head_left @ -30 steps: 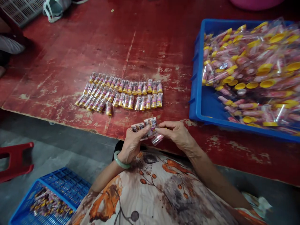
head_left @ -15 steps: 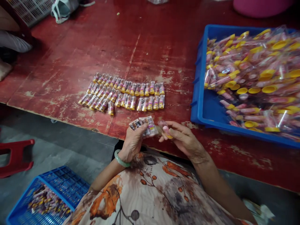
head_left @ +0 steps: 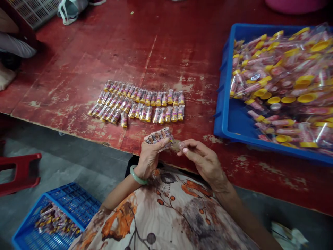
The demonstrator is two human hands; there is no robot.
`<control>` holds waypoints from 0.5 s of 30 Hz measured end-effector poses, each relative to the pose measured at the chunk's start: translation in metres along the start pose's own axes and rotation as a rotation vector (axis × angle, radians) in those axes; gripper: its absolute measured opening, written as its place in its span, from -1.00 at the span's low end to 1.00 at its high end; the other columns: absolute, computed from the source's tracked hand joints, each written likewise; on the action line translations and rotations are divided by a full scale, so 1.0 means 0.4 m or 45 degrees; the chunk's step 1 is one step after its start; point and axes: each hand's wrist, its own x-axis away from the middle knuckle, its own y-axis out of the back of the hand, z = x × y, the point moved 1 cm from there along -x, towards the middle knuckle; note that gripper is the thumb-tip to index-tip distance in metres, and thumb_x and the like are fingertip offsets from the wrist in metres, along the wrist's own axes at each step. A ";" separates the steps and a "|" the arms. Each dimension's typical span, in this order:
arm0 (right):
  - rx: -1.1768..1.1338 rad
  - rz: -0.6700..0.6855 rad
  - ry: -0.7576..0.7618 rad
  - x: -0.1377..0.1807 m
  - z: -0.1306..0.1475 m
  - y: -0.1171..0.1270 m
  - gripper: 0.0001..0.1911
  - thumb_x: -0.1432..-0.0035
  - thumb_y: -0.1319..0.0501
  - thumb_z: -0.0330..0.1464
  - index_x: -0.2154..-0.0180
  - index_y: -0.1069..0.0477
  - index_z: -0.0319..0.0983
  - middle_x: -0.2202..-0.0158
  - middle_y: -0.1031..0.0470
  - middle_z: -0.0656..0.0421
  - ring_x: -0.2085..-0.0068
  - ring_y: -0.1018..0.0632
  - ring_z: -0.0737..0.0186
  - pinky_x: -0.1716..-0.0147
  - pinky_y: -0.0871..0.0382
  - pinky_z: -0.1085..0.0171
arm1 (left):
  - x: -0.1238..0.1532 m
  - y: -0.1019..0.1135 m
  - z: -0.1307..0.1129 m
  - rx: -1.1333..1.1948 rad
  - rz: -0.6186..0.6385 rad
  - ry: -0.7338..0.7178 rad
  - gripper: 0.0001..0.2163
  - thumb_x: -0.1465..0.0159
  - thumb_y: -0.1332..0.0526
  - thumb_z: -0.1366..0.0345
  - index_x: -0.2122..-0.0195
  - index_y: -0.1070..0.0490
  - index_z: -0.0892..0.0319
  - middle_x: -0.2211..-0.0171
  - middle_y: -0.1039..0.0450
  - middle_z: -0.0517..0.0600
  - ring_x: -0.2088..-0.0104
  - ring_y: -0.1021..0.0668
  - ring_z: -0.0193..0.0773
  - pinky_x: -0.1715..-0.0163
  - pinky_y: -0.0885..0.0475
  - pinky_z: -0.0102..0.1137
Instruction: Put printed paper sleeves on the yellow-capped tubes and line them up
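Observation:
My left hand point(head_left: 149, 156), with a green bangle at its wrist, is closed on a small fan of printed picture cards point(head_left: 157, 135), its thumb lying over them. Just right of the cards, the fingertips of my right hand point(head_left: 206, 161) pinch a small clear plastic tube point(head_left: 181, 145), largely hidden by the fingers. Beyond both hands, on the worn red table point(head_left: 192, 52), lie rows of small filled tubes point(head_left: 140, 104) with yellow ends and printed labels. One tube point(head_left: 123, 120) sits slightly forward of the rest.
On the right stands a blue tray point(head_left: 221, 104) heaped with yellow-ended tubes. A blue basket point(head_left: 85, 205) with small tubes is on the floor at lower left, near a red stool point(head_left: 20, 173). Another person's leg point(head_left: 15, 45) shows at far left. A pink tub point(head_left: 296, 5) sits at the back.
The cards in my left hand are now fanned closer together. My right hand has turned the tube, so its yellow end no longer shows. The view has shifted slightly.

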 end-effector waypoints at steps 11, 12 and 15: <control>0.936 -0.164 0.871 0.006 0.008 -0.032 -0.69 -0.17 -0.24 -0.52 0.04 -0.41 -0.20 0.18 -0.45 0.05 0.20 -0.48 0.12 0.22 -0.42 0.12 | 0.015 -0.008 0.003 0.116 -0.029 0.017 -0.70 0.09 -0.52 0.31 0.39 -0.46 0.22 0.47 -0.49 -0.13 0.48 -0.51 -0.40 0.35 -0.43 -0.44; 0.969 -0.171 0.908 0.006 0.008 -0.034 -0.67 -0.16 -0.24 -0.54 0.03 -0.40 -0.21 0.19 -0.45 0.05 0.21 -0.48 0.13 0.23 -0.42 0.13 | 0.017 -0.008 0.004 0.131 -0.020 0.038 -0.70 0.08 -0.51 0.31 0.38 -0.46 0.22 0.46 -0.50 -0.12 0.47 -0.52 -0.40 0.34 -0.43 -0.44; 1.130 -0.209 1.038 0.009 0.005 -0.036 -0.60 -0.13 -0.26 -0.57 -0.01 -0.37 -0.24 0.19 -0.44 0.01 0.20 -0.48 0.11 0.23 -0.45 0.12 | 0.018 -0.011 0.006 0.196 -0.027 0.133 -0.70 0.08 -0.52 0.31 0.40 -0.46 0.24 0.46 -0.51 -0.11 0.47 -0.52 -0.40 0.33 -0.44 -0.45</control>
